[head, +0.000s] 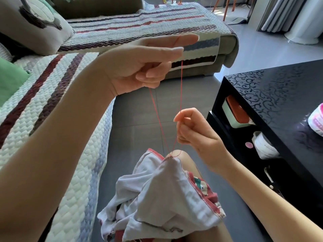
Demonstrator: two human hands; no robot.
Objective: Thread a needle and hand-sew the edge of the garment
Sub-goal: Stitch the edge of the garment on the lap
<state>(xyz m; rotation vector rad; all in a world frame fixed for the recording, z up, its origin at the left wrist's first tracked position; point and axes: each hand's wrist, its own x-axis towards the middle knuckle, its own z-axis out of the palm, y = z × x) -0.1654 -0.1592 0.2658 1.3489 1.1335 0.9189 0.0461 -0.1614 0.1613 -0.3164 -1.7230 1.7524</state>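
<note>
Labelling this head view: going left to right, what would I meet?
Green cushion, left hand, right hand (both hold the red thread), orange-lidded box in the black table shelf, pink tub.

L hand (139, 67) is held raised at upper centre, two fgrs stretched right, the rest curled on thread (158, 117). R hand (194, 131) is held lower, centre-right, fgrs curled, thread pinched at fingertips. Both forearms are bare.
</note>
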